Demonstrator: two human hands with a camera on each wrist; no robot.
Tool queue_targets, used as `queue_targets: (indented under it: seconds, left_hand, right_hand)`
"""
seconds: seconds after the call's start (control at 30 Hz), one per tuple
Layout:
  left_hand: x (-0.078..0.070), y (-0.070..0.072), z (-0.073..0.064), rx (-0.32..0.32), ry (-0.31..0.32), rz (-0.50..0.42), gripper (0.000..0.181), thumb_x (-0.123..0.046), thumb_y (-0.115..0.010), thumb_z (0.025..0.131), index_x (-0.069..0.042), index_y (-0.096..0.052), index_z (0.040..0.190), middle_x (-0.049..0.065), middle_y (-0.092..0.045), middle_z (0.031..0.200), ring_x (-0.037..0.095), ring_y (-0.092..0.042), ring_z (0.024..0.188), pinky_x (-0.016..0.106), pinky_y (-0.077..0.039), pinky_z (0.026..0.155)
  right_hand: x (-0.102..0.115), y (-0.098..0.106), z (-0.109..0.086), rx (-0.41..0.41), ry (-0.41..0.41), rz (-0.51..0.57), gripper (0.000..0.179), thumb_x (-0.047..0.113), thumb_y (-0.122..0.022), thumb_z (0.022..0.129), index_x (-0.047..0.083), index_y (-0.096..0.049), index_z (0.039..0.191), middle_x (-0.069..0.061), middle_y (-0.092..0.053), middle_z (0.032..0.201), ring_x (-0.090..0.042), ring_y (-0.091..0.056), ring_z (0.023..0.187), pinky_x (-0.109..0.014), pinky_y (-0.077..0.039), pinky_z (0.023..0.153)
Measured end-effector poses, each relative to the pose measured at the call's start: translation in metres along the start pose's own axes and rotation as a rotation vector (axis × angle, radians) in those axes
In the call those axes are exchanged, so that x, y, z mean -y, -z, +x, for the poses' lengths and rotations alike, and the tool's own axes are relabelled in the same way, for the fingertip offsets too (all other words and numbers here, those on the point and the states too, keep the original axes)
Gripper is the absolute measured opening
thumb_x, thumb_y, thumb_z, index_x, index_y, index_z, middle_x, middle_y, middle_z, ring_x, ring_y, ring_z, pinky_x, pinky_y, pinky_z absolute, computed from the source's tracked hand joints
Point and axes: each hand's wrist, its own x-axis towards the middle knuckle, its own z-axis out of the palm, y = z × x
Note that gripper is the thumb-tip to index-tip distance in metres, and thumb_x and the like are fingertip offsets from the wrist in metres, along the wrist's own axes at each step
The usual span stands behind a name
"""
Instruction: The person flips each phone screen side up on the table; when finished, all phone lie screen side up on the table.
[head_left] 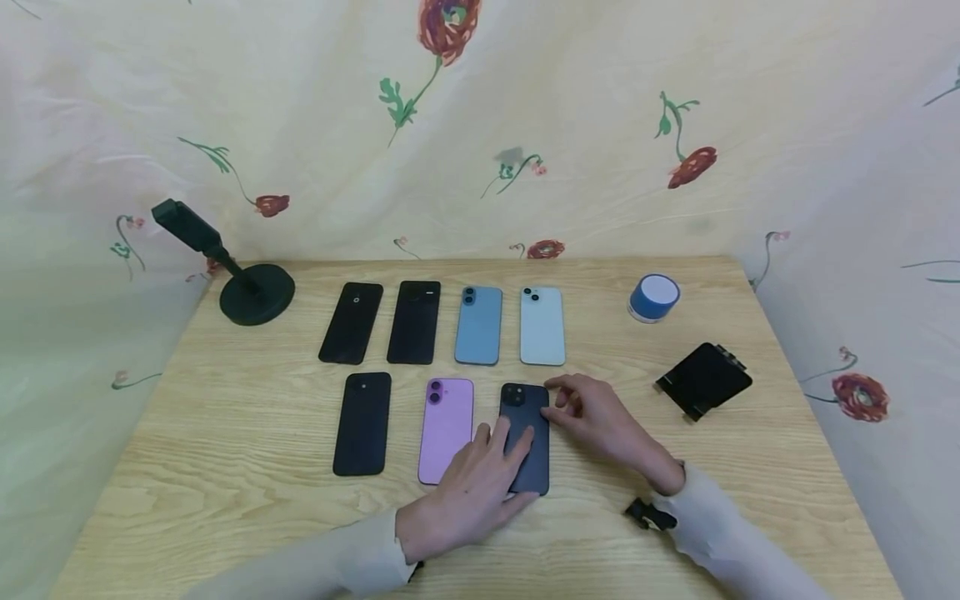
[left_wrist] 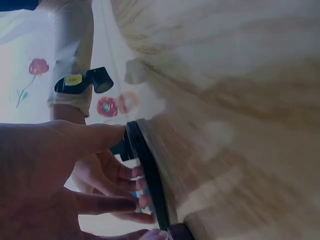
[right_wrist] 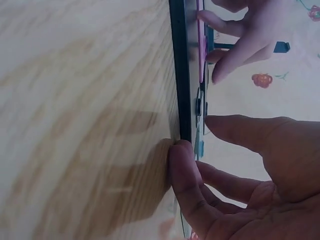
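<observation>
A dark blue phone [head_left: 529,406] lies back up at the right end of the near row, its camera block at the far left corner. Over its near half my left hand [head_left: 468,496] is spread, fingertips on the back and thumb at the near edge. Bent fingers of my right hand [head_left: 596,417] meet the far right corner, with the thumb by the right side. The right wrist view shows a right fingertip [right_wrist: 182,155] against the phone's dark edge [right_wrist: 181,75]. A purple phone [head_left: 447,417] sits just left, partly behind my left hand.
A black phone [head_left: 362,425] ends the near row at left. Behind are two black phones [head_left: 350,325] [head_left: 414,323], a blue one [head_left: 477,329] and a pale blue one [head_left: 542,329]. A black stand [head_left: 257,296], a blue-and-white round container [head_left: 654,298] and a black folding holder [head_left: 705,379] flank them.
</observation>
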Motion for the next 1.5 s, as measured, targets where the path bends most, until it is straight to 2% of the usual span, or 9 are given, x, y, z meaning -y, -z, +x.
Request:
queue_targets:
  seconds: [0.2, 0.43, 0.57, 0.7, 0.97, 1.27, 1.5]
  left_hand:
    - [-0.006, -0.001, 0.005, 0.006, 0.019, 0.075, 0.08, -0.065, -0.066, 0.093, -0.013, -0.052, 0.153, 0.017, -0.052, 0.138, 0.024, -0.054, 0.098, 0.021, -0.051, 0.065]
    - [-0.013, -0.002, 0.009, 0.047, 0.045, 0.077, 0.084, -0.066, -0.068, 0.091, -0.009, -0.054, 0.151, 0.021, -0.05, 0.143, 0.029, -0.058, 0.107, 0.026, -0.06, 0.077]
    - [-0.016, -0.003, 0.011, 0.04, 0.05, 0.112, 0.087, -0.069, -0.068, 0.089, -0.008, -0.055, 0.15, 0.023, -0.051, 0.146, 0.031, -0.06, 0.111, 0.029, -0.061, 0.08]
    - [-0.019, -0.004, 0.012, 0.022, 0.054, 0.152, 0.089, -0.073, -0.066, 0.089, -0.008, -0.056, 0.148, 0.024, -0.052, 0.146, 0.031, -0.059, 0.111, 0.028, -0.06, 0.08]
    - [-0.021, -0.003, 0.015, 0.028, 0.065, 0.188, 0.086, -0.074, -0.063, 0.09, -0.01, -0.057, 0.147, 0.024, -0.053, 0.147, 0.032, -0.061, 0.115, 0.029, -0.061, 0.083]
    - [-0.022, -0.002, 0.018, 0.049, 0.065, 0.144, 0.083, -0.068, -0.068, 0.09, -0.009, -0.057, 0.147, 0.027, -0.053, 0.149, 0.037, -0.062, 0.124, 0.033, -0.061, 0.092]
    - [-0.023, 0.0, 0.016, 0.061, 0.07, 0.092, 0.083, -0.064, -0.071, 0.089, -0.01, -0.054, 0.149, 0.028, -0.054, 0.15, 0.039, -0.062, 0.124, 0.031, -0.063, 0.085]
  right_hand:
    - [0.001, 0.0, 0.002, 0.006, -0.021, 0.022, 0.036, 0.015, -0.075, 0.096, 0.0, -0.069, 0.128, -0.005, -0.069, 0.093, -0.01, -0.06, 0.075, -0.021, -0.049, 0.064]
    - [-0.001, -0.001, 0.002, 0.044, -0.059, 0.104, 0.036, 0.012, -0.073, 0.097, 0.0, -0.067, 0.131, -0.008, -0.071, 0.096, -0.01, -0.066, 0.071, -0.022, -0.052, 0.061]
    - [-0.002, -0.002, 0.002, 0.067, -0.073, 0.168, 0.04, 0.008, -0.072, 0.097, 0.0, -0.063, 0.135, -0.01, -0.07, 0.096, -0.011, -0.069, 0.068, -0.024, -0.054, 0.058]
    - [-0.001, -0.002, 0.002, 0.07, -0.08, 0.186, 0.042, 0.007, -0.071, 0.097, 0.0, -0.062, 0.138, -0.011, -0.069, 0.096, -0.012, -0.069, 0.067, -0.024, -0.055, 0.057]
    - [0.0, -0.001, 0.003, 0.07, -0.086, 0.231, 0.04, 0.004, -0.07, 0.097, -0.004, -0.06, 0.135, -0.015, -0.068, 0.098, -0.011, -0.07, 0.068, -0.024, -0.059, 0.061]
    - [0.0, -0.003, 0.002, 0.052, -0.13, 0.266, 0.036, 0.004, -0.069, 0.098, -0.003, -0.061, 0.133, -0.016, -0.069, 0.1, -0.014, -0.072, 0.07, -0.025, -0.06, 0.062]
    - [0.005, -0.002, -0.001, 0.038, -0.155, 0.293, 0.033, 0.006, -0.065, 0.101, -0.005, -0.061, 0.132, -0.02, -0.069, 0.108, -0.016, -0.073, 0.076, -0.025, -0.061, 0.066]
